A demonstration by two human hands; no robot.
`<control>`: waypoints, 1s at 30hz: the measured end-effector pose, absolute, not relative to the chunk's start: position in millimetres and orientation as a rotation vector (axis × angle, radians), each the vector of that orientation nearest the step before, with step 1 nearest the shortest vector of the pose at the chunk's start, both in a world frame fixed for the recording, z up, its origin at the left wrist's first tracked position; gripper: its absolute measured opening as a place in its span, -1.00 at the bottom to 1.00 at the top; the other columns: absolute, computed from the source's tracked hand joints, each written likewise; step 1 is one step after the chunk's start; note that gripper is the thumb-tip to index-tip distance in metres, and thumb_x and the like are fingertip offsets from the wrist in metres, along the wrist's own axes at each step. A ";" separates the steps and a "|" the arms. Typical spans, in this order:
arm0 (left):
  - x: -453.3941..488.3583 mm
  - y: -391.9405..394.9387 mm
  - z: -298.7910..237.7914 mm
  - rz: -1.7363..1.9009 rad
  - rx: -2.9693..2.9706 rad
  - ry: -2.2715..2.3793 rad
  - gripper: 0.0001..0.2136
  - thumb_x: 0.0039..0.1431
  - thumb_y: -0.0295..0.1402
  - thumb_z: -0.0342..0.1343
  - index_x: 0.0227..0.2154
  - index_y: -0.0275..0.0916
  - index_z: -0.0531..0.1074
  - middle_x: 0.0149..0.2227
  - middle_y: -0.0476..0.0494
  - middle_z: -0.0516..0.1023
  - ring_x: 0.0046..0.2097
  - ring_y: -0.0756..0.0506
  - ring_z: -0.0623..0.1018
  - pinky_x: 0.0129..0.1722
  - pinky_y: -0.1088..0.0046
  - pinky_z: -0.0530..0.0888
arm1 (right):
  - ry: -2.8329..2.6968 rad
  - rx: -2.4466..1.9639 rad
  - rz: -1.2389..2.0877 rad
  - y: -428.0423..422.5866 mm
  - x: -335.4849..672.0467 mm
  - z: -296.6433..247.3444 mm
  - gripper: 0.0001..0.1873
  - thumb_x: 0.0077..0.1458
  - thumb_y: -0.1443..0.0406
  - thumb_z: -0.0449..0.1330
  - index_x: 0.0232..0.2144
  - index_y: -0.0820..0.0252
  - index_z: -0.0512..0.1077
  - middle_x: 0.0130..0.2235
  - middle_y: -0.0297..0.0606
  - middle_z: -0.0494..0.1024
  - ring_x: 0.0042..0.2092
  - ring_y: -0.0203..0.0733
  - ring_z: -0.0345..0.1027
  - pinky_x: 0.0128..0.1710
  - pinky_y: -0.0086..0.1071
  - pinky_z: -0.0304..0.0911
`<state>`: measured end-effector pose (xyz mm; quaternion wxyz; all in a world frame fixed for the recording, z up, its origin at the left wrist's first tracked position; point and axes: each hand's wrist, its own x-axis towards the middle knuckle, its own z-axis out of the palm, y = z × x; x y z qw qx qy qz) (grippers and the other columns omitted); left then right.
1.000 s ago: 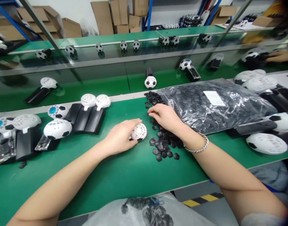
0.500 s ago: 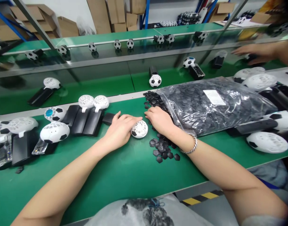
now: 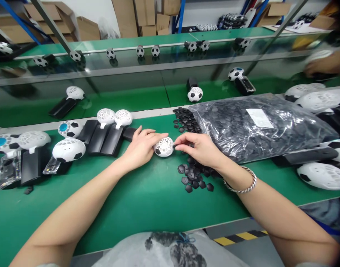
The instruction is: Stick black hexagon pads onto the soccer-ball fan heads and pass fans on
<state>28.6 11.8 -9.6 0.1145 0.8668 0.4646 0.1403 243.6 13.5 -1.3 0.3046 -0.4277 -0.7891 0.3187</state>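
My left hand (image 3: pixel 140 147) grips a small white football-shaped shell (image 3: pixel 164 147) with a black patch on its left side, resting on the green bench (image 3: pixel 147 200). My right hand (image 3: pixel 201 148) pinches a small black hexagon piece against the shell's right side. Loose black hexagon pieces (image 3: pixel 194 176) lie just under and right of that hand. They spill from a clear plastic bag (image 3: pixel 256 126) full of the same pieces, which lies behind my right wrist.
Several white shells on black handles (image 3: pixel 103 129) lie at the left, more at the right edge (image 3: pixel 320 174). A conveyor belt (image 3: pixel 125 100) behind carries finished footballs (image 3: pixel 195 94). Another person's hand (image 3: pixel 322 65) works at the far right. A bag (image 3: pixel 170 250) rests on my lap.
My right hand left the pile of hexagon pieces and came to the shell's right side with one piece pinched. My left hand kept its hold on the shell.
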 end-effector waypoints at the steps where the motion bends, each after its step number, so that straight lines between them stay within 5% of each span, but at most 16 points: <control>1: 27.9 12.1 -10.2 0.412 2.543 1.354 -0.49 0.05 -0.59 -0.15 0.07 -0.04 0.24 0.01 0.01 0.43 0.10 -0.15 0.28 0.17 -0.03 -0.03 | -2.100 -1.111 0.862 12.4 243.4 -0.1 -0.96 0.01 0.38 0.20 -0.42 0.20 0.46 -0.39 -0.36 0.54 -0.37 -0.31 0.39 -0.34 -0.46 0.29; 6: 24.9 10.8 -7.2 0.387 2.538 1.323 -0.46 0.01 -0.54 -0.07 0.10 -0.04 0.19 0.05 0.00 0.40 0.13 -0.18 0.24 0.18 -0.05 -0.07 | -2.211 -0.986 0.806 12.5 242.0 -0.9 -0.93 -0.02 0.42 0.22 -0.43 0.19 0.48 -0.37 -0.33 0.54 -0.31 -0.30 0.39 -0.24 -0.43 0.29; 10: 25.7 6.5 -3.8 0.370 2.483 1.285 -0.32 -0.11 -0.20 0.17 0.14 -0.12 0.13 0.10 -0.10 0.33 0.18 -0.28 0.16 0.18 -0.09 -0.14 | -2.236 -0.861 0.765 11.1 239.5 -6.6 -0.93 -0.02 0.42 0.23 -0.43 0.19 0.49 -0.34 -0.30 0.47 -0.27 -0.31 0.36 -0.21 -0.41 0.27; 14: 33.7 3.5 -6.8 0.454 2.418 1.399 -0.28 -0.16 0.06 0.14 0.09 -0.16 0.21 0.04 -0.12 0.40 0.17 -0.30 0.17 0.19 -0.08 -0.18 | -2.195 -0.817 0.789 10.6 235.2 -15.5 -0.94 0.00 0.40 0.22 -0.42 0.16 0.48 -0.36 -0.32 0.43 -0.30 -0.31 0.34 -0.24 -0.39 0.28; 18: 40.7 2.3 -9.8 0.521 2.384 1.470 -0.35 -0.14 0.07 0.13 0.02 -0.15 0.29 0.01 -0.10 0.43 0.14 -0.28 0.22 0.19 -0.07 -0.16 | -2.099 -0.882 0.790 15.3 233.6 -23.1 -0.83 -0.07 0.32 0.29 -0.36 0.18 0.40 -0.33 -0.29 0.41 -0.28 -0.26 0.32 -0.27 -0.36 0.29; 23: 40.9 2.2 -10.9 0.555 2.394 1.480 -0.40 -0.15 -0.01 0.16 -0.01 -0.15 0.32 -0.05 -0.09 0.47 0.10 -0.24 0.29 0.20 -0.01 -0.10 | -2.002 -0.931 1.011 20.8 232.3 -29.2 -0.55 -0.14 0.22 0.32 -0.17 0.14 0.31 -0.07 -0.19 0.37 -0.04 -0.11 0.27 -0.20 -0.28 0.33; 30: 39.9 3.9 -11.1 0.551 2.442 1.409 -0.43 -0.10 -0.10 0.13 0.02 -0.18 0.29 -0.02 -0.10 0.45 0.09 -0.24 0.28 0.19 0.02 -0.07 | -1.992 -0.911 1.131 20.7 231.5 -32.5 -0.52 -0.07 0.21 0.27 -0.08 0.16 0.26 -0.04 -0.14 0.35 -0.04 -0.12 0.28 -0.22 -0.28 0.36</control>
